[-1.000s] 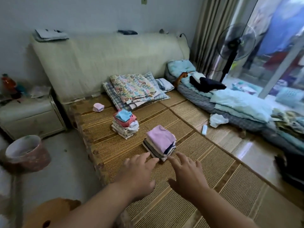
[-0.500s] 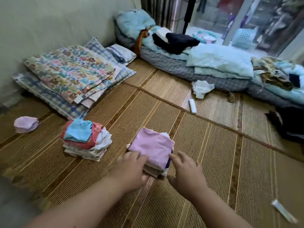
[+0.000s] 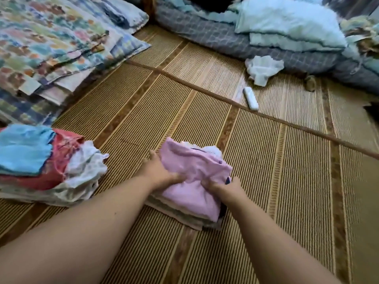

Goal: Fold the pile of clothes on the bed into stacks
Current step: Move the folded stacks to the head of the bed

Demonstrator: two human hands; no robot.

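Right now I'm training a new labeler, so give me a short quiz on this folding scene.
1. True or false: the left hand and the right hand both hold the pink-topped stack.
2. Which colour is the top garment of the other stack? A) blue B) black C) yellow
3. What does the white stick-shaped object lie on?
Key: 1 true; 2 A; 3 the woven mat.
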